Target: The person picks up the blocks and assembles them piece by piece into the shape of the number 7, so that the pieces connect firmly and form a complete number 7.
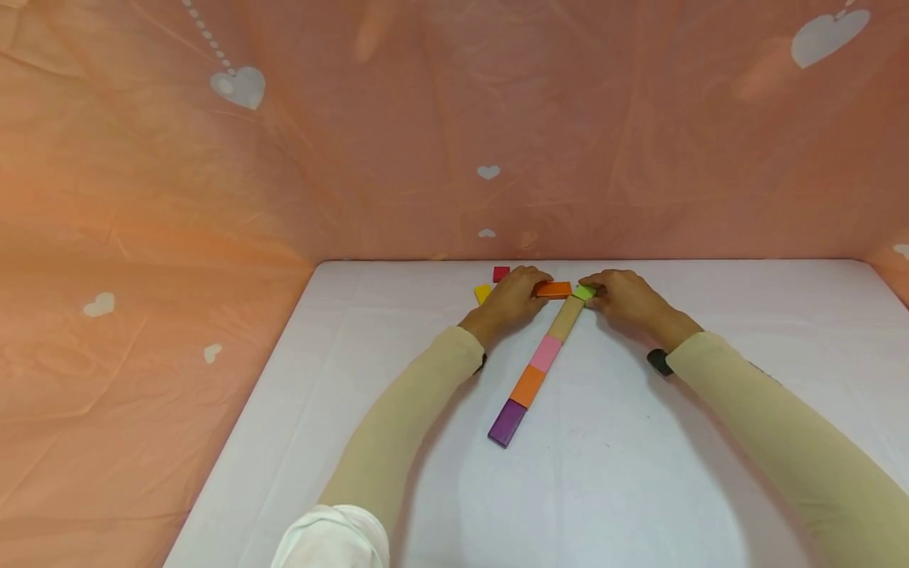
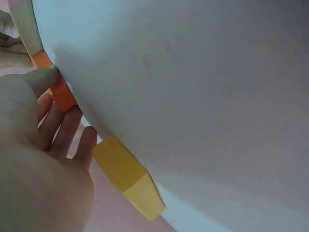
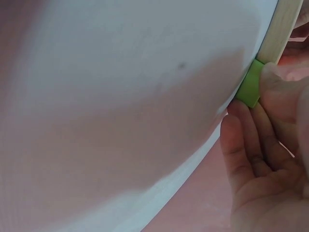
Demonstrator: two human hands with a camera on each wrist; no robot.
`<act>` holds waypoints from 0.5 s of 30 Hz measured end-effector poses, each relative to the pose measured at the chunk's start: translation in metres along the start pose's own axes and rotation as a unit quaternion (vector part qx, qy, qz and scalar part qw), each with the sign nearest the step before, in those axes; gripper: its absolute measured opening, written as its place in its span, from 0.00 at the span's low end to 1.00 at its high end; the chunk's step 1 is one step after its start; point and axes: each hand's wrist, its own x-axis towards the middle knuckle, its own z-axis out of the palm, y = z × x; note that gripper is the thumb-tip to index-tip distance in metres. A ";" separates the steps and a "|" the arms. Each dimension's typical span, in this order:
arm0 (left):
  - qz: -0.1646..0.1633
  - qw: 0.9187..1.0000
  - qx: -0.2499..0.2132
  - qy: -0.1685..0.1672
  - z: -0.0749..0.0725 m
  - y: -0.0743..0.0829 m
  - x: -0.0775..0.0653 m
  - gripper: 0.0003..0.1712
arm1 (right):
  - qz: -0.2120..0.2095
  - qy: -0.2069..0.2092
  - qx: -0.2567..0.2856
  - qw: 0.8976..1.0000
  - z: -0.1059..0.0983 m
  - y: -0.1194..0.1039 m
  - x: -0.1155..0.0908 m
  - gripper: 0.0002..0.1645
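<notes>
A diagonal row of flat blocks lies on the white table: a purple block (image 1: 507, 424) nearest, then an orange block (image 1: 528, 386), a pink block (image 1: 546, 353) and a plain wooden block (image 1: 566, 319). At its far end my right hand (image 1: 628, 301) pinches a small green block (image 1: 585, 292) between thumb and fingers; the right wrist view shows it against the wooden block's end. My left hand (image 1: 513, 298) grips another orange block (image 1: 554, 289), left of the green one, thumb on the near side in the left wrist view.
Beside the left hand lie a yellow block (image 1: 483, 293), partly hidden in the head view, and a red block (image 1: 501, 274) near the table's far edge. An orange sheet with pale hearts (image 1: 398, 158) hangs behind and to the left of the white table (image 1: 611, 489).
</notes>
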 end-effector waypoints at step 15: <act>0.002 1.000 0.006 0.013 -0.020 -0.033 -0.024 0.25 | 0.007 -0.013 0.011 1.000 0.001 0.001 0.003 0.28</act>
